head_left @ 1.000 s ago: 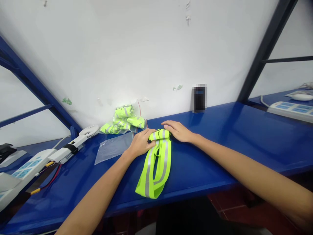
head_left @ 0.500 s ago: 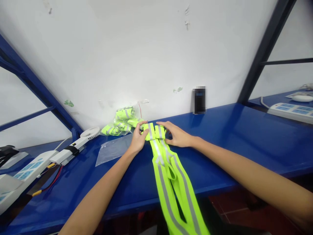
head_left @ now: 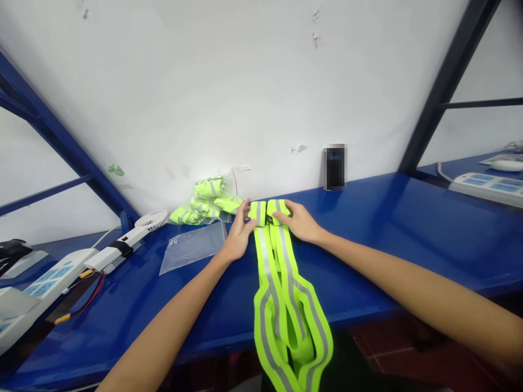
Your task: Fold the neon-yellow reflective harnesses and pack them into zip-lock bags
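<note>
Neon yellow reflective straps [head_left: 267, 261] with grey stripes run from the middle of the blue table down over its front edge, where they bunch into loops. Their far ends are folded into two flat bundles side by side. My left hand [head_left: 241, 231] grips the left bundle at its left side, thumb on the near face. Around the right bundle my right hand [head_left: 300, 220] is closed, thumb on top and fingers behind. Just left of my left hand lies a flat clear plastic bag [head_left: 194, 247].
Bagged yellow reflective straps [head_left: 206, 201] are piled against the wall. On the left are a white handheld fan [head_left: 151, 220], a power strip [head_left: 53, 280] and wires. A dark pixelated object [head_left: 335, 167] stands at the back. Another power strip [head_left: 490, 185] lies far right.
Both hands have shifted slightly right and away from me with the bundles. My right thumb now lies on the right bundle. The hanging straps have slackened into wider loops.
</note>
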Tool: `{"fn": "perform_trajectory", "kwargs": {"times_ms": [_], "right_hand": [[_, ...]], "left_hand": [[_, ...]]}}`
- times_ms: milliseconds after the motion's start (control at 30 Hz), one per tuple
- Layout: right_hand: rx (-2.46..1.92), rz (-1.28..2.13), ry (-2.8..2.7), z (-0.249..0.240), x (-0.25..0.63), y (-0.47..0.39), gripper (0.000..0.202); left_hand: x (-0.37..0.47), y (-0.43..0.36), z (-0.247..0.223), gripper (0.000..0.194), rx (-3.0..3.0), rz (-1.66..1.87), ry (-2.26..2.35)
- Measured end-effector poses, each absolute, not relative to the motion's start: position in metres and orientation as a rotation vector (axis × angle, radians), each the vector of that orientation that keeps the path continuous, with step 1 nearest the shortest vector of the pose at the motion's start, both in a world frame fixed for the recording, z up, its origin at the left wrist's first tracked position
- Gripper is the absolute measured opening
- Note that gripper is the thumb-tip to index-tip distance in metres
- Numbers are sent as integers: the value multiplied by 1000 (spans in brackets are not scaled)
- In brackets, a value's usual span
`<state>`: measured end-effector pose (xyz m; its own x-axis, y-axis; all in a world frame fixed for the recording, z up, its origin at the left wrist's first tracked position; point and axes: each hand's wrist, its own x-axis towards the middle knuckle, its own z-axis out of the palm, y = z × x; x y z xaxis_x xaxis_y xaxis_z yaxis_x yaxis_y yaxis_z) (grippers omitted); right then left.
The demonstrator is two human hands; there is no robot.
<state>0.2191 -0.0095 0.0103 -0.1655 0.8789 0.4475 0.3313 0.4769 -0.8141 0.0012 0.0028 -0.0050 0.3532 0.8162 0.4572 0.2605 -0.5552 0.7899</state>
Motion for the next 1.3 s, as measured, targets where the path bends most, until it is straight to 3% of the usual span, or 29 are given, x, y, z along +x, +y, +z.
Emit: {"fn": "perform_trajectory", "kwargs": {"times_ms": [100,233,367,500,733,800,967,1100,1300], "right_hand": [[-1060,859,-1551,8,218,-6,45],[-1003,1033,-1500,3,217,-3,40],[-884,1147,-1652,3,221,-4,39],[-766,938,-1984,7,230,-8,42],[-970,545,-2037,7,230,-8,77],[-947,590,-1970,5,228,-6,72],[-851,909,-1715,0,221,-1,34],[-836,1083,-1624,1,218,0,30],[-886,1134,-1470,-1,217,1,29]], "left_hand": [[0,-3,-1,71,2473,1189,947],[-1,-4,3,56,2718,1115,969],[-1,0,1,44,2510,1246,1039],[4,5,-4,34,2064,1329,1008],[8,12,-5,57,1505,1270,844],[7,12,-4,59,1442,1230,840],[7,5,0,63,1423,1113,814],[7,2,-1,62,1517,1084,864],[4,6,-4,61,1581,1034,591]]}}
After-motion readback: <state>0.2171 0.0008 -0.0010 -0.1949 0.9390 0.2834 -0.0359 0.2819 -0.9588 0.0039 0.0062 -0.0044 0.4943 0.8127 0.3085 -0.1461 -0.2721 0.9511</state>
